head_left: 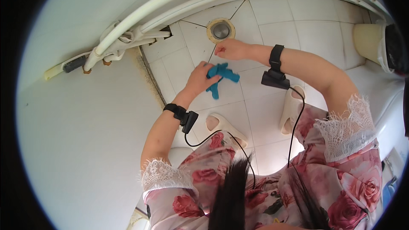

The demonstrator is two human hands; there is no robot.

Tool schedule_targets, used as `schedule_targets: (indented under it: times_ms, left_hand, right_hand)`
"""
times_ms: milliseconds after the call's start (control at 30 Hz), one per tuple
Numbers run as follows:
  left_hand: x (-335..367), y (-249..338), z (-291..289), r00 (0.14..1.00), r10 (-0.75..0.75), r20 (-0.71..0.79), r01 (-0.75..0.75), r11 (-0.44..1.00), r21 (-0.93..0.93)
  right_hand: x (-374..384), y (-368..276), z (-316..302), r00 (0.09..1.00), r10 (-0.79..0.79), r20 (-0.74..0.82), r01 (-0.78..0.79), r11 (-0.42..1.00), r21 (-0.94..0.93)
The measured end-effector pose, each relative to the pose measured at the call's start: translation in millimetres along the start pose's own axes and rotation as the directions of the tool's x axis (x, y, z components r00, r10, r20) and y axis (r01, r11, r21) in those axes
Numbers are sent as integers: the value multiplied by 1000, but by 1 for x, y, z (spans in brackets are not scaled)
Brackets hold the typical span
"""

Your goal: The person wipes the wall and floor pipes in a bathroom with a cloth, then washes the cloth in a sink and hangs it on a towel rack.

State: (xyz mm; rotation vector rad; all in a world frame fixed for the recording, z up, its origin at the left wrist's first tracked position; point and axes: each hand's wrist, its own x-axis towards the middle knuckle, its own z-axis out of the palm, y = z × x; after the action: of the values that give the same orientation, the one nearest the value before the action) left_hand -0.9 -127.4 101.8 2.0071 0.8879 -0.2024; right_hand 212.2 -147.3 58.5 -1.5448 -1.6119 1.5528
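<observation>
My left hand (200,79) grips a crumpled teal cloth (219,73), and its loose ends stick out past my fingers to the right and downward. Just up and to the right, my right hand (231,50) is apart from the cloth with its fingers curled in. Whatever those fingers may hold is too small or hidden to make out. Beyond my right hand, a round metal floor drain (221,30) with a yellowish rim is set in the white tiles.
White pipes (140,17) run along the wall ahead. A brush with dark bristles (74,64) lies by the pipes at the left. A cream bin (367,41) with a liner stands at the right. My feet wear cream slippers (226,128). Black cables (298,119) trail from both wrist straps.
</observation>
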Motion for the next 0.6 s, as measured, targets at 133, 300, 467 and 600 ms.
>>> schedule_targets:
  times_ms: [133,300,467,600]
  left_hand:
    - [1,34,-42,974,-225,-16,201,900,-387]
    - [-4,102,-58,930,-344,-131,192,757,-625]
    - [-14,174,-35,876,-460,-147,128,513,-849]
    - [59,231,38,743,-618,-258,1,387,-922]
  right_hand:
    - [-8,-45,-10,987,148,-69,-122,947,297]
    - [-63,-98,-76,930,338,146,-344,659,668]
    - [-115,-103,-68,931,364,40,-206,428,880]
    - [-156,-42,-113,976,213,39,-129,429,894]
